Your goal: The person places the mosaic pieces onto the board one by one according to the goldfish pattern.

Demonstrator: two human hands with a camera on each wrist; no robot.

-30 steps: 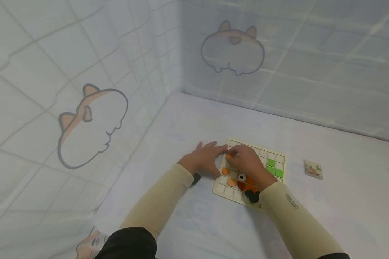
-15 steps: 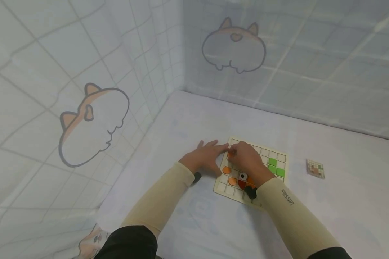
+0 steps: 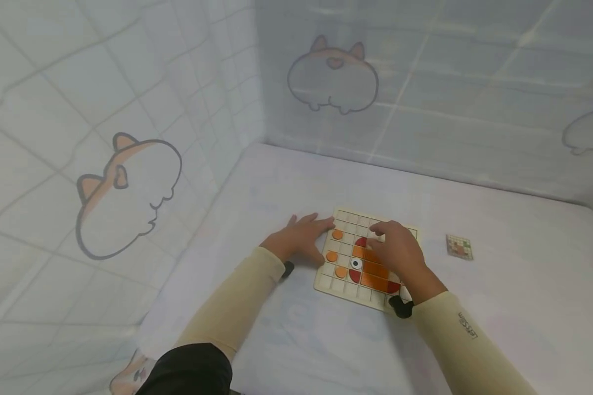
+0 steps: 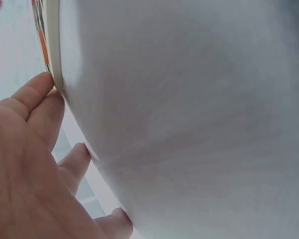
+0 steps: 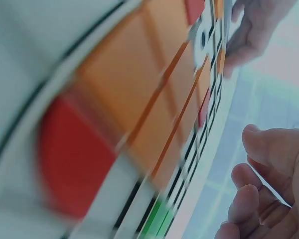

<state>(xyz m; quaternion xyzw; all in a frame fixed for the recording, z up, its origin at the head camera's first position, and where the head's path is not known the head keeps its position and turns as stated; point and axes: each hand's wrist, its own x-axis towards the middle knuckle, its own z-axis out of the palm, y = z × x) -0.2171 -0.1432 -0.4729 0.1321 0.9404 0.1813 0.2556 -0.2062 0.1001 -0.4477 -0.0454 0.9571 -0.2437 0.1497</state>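
A pale gridded board lies flat, with flat coloured pieces set in its squares. My left hand touches its left edge with spread fingers; the left wrist view shows the fingertips against the rim. Three orange discs sit near that edge. Right of them are a white eye piece, orange squares and red rounded pieces. Over the board's right part hovers my right hand, fingers loosely bent, nothing between them in the right wrist view. It hides the green pieces from the head view.
A small printed card with a grid picture lies to the right of the board. Pale cloth covers the tabletop. Fabric walls with cartoon animal prints rise at the left and the back.
My right hand has let go of the upper orange disc and moved right, uncovering that disc and the red and orange pieces. The left hand stays at the board's edge. The head view has shifted slightly.
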